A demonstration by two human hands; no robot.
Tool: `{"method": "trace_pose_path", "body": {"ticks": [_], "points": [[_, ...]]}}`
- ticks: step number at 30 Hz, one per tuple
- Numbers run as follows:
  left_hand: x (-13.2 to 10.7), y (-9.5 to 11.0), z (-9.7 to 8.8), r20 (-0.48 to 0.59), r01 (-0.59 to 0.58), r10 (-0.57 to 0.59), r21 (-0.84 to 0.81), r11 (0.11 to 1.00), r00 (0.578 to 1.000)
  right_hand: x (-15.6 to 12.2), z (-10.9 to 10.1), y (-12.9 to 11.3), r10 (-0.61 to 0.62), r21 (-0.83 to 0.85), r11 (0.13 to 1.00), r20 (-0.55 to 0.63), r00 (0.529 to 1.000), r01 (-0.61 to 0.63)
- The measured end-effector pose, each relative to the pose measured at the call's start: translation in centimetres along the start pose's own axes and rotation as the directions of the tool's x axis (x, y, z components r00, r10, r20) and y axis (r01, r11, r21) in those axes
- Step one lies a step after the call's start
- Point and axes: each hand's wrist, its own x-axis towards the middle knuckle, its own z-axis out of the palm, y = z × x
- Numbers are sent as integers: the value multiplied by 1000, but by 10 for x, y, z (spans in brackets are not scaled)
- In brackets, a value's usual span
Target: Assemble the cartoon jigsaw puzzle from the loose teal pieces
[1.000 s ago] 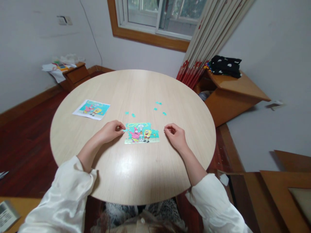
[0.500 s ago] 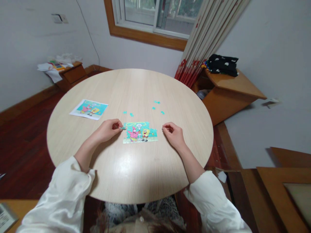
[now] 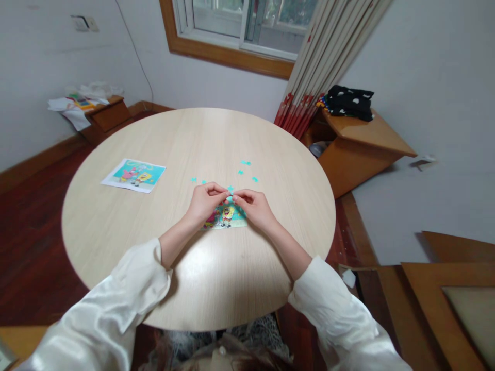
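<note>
A partly assembled jigsaw puzzle [image 3: 228, 219] with cartoon figures lies flat on the table, its upper part covered by my hands. My left hand [image 3: 208, 203] is closed in a pinch over the puzzle's upper left. Facing it, my right hand [image 3: 253, 207] pinches too, and the fingertips of both nearly meet. A turquoise puzzle piece [image 3: 230, 189] shows at the fingertips, held between the two hands. Loose turquoise puzzle pieces [image 3: 241, 172] lie beyond the puzzle, several in all.
A printed reference picture [image 3: 133, 175] rests on the left of the round wooden table [image 3: 201, 288]. Against the right wall stands a wooden cabinet [image 3: 367, 154] with black cloth [image 3: 351, 102] on it. A curtain [image 3: 320, 67] hangs beside the window.
My left hand has moved right with the puzzle piece, from the puzzle's left edge to over its top. My right hand has come left to meet it.
</note>
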Motion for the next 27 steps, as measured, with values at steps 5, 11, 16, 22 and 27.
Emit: {"method": "trace_pose_path", "body": {"ticks": [5,11,16,22,27], "points": [[-3,-4,7,-5,31,-31,-12,999,1000,4,0,12,28,42,999,-88,996,-25],[-5,-11,6,43,51,-50,-42,998,998,5,1,13,84,146,987,-118,989,-67],[-4,-14,3,34,8,-9,21,1000,999,11,-12,14,181,232,960,-97,979,-155],[1,-20,-3,24,-116,113,187,975,993,16,-32,24,60,-113,991,-119,991,-73],[-2,-22,-9,101,-248,227,463,851,969,13,-31,24,-110,-467,881,-47,993,76]]}}
